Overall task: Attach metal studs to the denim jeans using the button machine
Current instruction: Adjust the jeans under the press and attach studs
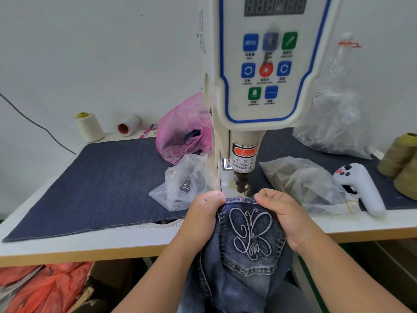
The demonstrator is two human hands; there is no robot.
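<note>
Gripping the embroidered back pocket's top edge of faded blue denim jeans (248,256), left hand (203,213) and right hand (279,211) hold it under the white button machine (259,86), labelled "WARNING, TAKE CARE OF YOUR FINGER", at the worktop (90,247) front edge.

The machine (266,86) has a blue key (250,42) reading "MENU". Its press head carries a sticker (244,159) with "WARNING" on orange, then "TAKE CARE OF YOUR FINGER". The jeans pocket (251,238) bears embroidered script, seemingly "Vera".
</note>
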